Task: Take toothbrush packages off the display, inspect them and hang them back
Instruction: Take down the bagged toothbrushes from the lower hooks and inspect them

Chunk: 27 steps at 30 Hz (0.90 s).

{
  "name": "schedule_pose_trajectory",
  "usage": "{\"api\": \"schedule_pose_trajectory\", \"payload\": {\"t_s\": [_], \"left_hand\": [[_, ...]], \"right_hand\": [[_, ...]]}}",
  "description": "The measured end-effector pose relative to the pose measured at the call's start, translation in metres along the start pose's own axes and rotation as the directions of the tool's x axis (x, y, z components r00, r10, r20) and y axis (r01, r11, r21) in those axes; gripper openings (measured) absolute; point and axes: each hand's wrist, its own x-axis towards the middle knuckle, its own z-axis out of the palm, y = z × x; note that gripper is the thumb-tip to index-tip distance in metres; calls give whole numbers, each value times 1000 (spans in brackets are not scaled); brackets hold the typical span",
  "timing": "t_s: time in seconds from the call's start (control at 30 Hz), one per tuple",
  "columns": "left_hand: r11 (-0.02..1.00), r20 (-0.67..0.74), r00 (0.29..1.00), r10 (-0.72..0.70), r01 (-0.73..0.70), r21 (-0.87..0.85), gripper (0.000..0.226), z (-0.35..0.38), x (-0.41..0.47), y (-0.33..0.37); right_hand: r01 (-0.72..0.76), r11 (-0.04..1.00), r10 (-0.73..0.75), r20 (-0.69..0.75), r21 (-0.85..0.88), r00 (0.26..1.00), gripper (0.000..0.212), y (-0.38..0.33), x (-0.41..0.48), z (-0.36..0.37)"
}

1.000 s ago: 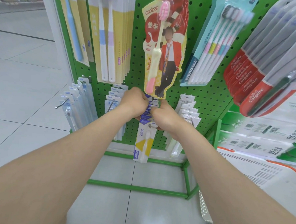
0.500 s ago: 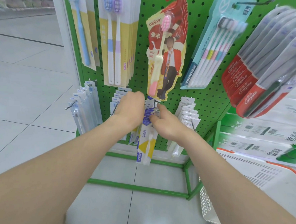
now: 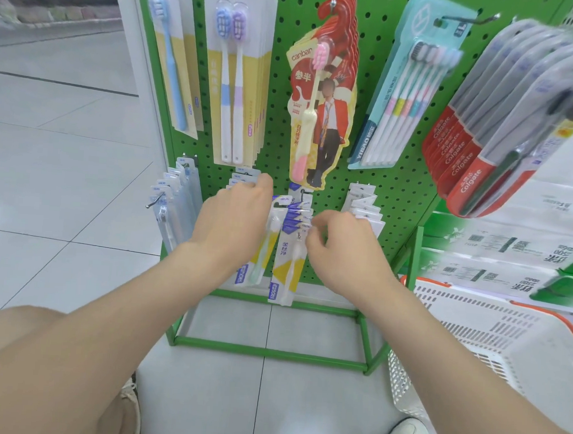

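Note:
On the green pegboard display [image 3: 394, 190], a low centre hook carries several yellow-and-purple toothbrush packages [image 3: 287, 267]. My right hand [image 3: 340, 250] pinches the top of the front package with curled fingertips, right by the hook. Just left of it, my left hand [image 3: 234, 220] covers the top of another toothbrush package [image 3: 259, 262] that hangs tilted. That hand's fingers curl over the package towards the neighbouring stack, and its thumb is hidden.
More packages hang on hooks left [image 3: 175, 196] and right [image 3: 366, 205] of my hands. Larger toothbrush cards hang above, including a red canbar card [image 3: 321, 111] and Colgate packs [image 3: 466, 160]. A white shopping basket [image 3: 492, 336] stands at the lower right.
My hands have drawn apart at the centre hook. The left hand has shifted left with a tilted package under it, while the right hand stays at the front package.

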Motion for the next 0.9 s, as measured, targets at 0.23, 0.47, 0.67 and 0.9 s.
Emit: {"api": "schedule_pose_trajectory", "payload": {"t_s": [0.23,0.47,0.67,0.9], "left_hand": [[786,-126,984,127,-177,-593,17,-11,-20,0],[567,180,984,12,142,-811,20,-8,-29,-5],[473,310,948,69,242,-847,28,-1,-42,-4],[448,172,982,74,121,-886,4,-1,-38,-5]], "right_hand": [[72,958,-67,-27,278,997,23,-6,-26,0],[-48,789,92,-41,613,995,9,-9,-38,-4],[-235,472,211,150,850,966,19,-9,-48,-14],[-368,375,262,284,850,922,37,-8,-48,-21]]}}
